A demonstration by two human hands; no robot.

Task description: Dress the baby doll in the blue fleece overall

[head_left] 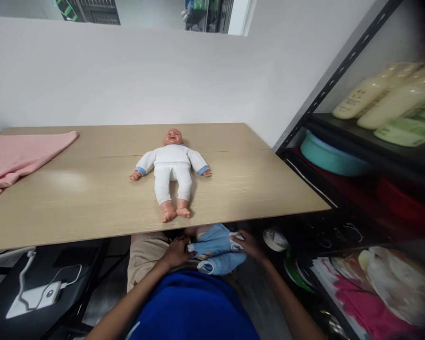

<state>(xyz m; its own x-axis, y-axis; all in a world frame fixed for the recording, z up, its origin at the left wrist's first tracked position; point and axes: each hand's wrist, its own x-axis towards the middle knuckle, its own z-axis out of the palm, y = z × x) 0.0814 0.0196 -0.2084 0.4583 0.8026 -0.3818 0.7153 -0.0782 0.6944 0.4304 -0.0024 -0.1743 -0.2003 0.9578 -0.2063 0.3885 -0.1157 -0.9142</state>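
A baby doll (172,172) in a white top and trousers lies face up in the middle of the wooden table (92,198), feet toward me. Below the table's front edge, on my lap, lies a small blue garment (216,252). My left hand (177,252) grips its left side with fingers closed. At the garment's right side, my right hand (246,244) pinches the cloth. Both hands are under the table edge, apart from the doll.
A pink cloth (17,158) lies at the table's left end. To the right, a black metal shelf (340,75) holds cream bottles (386,94), a teal basin (327,156) and red items. A white device with cable (38,295) sits low on the left.
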